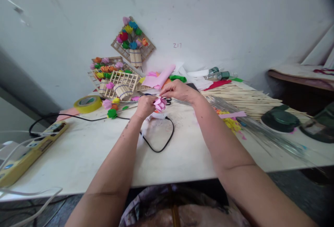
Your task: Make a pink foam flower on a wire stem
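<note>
My left hand [145, 106] is closed around the base of a small pink paper flower [160, 103] above the white table [86, 150]. My right hand [177, 90] reaches over from the right and pinches the flower's top petals with its fingertips. Just under the flower lies a white tool with a black cord [159, 143] that loops across the table. Pink paper sheets [159, 78] lie just behind my hands.
Stick-lattice frames with colourful paper flowers [132, 42] lean on the wall at the back left, with loose flowers [111, 113] and a yellow tape roll [87, 103] nearby. A pile of thin sticks [245, 99], glue bottles [219, 75] and dark lids [280, 120] lie right. A yellow power strip [31, 150] sits left.
</note>
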`<state>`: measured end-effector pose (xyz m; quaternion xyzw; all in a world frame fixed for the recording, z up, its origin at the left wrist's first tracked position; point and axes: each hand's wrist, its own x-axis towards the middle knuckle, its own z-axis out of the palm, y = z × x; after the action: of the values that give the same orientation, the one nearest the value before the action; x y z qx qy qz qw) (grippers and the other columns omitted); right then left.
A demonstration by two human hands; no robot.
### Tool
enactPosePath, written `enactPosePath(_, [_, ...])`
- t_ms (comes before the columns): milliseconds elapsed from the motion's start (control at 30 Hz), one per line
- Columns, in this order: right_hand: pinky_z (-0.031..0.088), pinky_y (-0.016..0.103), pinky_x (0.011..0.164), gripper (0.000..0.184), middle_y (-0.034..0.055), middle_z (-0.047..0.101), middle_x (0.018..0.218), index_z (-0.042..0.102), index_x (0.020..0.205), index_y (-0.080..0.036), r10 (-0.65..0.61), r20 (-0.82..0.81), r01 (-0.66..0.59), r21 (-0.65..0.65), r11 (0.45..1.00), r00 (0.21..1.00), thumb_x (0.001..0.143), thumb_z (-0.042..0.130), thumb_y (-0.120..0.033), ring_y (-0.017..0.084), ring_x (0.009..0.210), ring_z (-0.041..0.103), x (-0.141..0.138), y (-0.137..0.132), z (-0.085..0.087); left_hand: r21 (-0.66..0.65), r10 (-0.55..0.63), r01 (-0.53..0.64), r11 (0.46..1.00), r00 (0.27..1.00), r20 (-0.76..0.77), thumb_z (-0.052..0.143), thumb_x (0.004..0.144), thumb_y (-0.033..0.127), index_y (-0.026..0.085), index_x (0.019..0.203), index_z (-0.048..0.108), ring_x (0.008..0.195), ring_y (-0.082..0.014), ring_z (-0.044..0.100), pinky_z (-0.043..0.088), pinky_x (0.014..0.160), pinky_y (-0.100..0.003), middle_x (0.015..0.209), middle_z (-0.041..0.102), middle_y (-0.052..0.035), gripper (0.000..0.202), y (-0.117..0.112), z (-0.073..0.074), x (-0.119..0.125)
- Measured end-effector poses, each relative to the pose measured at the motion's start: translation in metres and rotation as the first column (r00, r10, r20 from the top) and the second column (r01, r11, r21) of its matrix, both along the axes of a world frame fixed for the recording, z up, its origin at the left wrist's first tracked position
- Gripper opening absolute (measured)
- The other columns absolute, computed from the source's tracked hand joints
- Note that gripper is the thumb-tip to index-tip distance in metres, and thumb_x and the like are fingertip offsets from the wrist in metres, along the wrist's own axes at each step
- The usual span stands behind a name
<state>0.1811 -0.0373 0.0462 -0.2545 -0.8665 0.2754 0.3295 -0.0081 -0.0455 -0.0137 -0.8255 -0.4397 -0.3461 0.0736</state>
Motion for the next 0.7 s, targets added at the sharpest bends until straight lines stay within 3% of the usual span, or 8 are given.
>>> enactPosePath(433, [0.045, 0.025, 0.069, 0.018, 0.0042, 0.071, 0.081, 0.075, 0.084, -0.015, 0.046, -0.002, -0.046, -0.007, 0.999, 0.999, 0.071, 0.062, -0.015, 0.013, 0.074, 0.061, 0.0002, 0.003, -0.0044, -0.003, -0.038, 0.039, 0.999, 0.997, 0.07, 0.057, 0.069, 0.031, 0.017, 0.052, 0.055, 0.045, -0.0104, 0.044, 0.03, 0.049, -0.023, 0.047, 0.053, -0.0013, 0.022, -0.0006, -0.0012, -0.0008])
enactPosePath(700, [0.044, 0.024, 0.066, 0.018, 0.0044, 0.071, 0.078, 0.075, 0.082, -0.015, 0.061, 0.019, -0.061, 0.008, 0.998, 0.998, 0.07, 0.062, -0.014, 0.013, 0.071, 0.06, -0.0017, 0.0003, -0.0034, -0.013, 0.005, -0.006, 1.0, 0.997, -0.082, 0.056, 0.065, 0.022, 0.018, 0.048, 0.051, 0.042, -0.0107, 0.04, 0.029, 0.048, -0.025, 0.043, 0.05, -0.0017, 0.019, -0.0012, -0.0021, 0.0036])
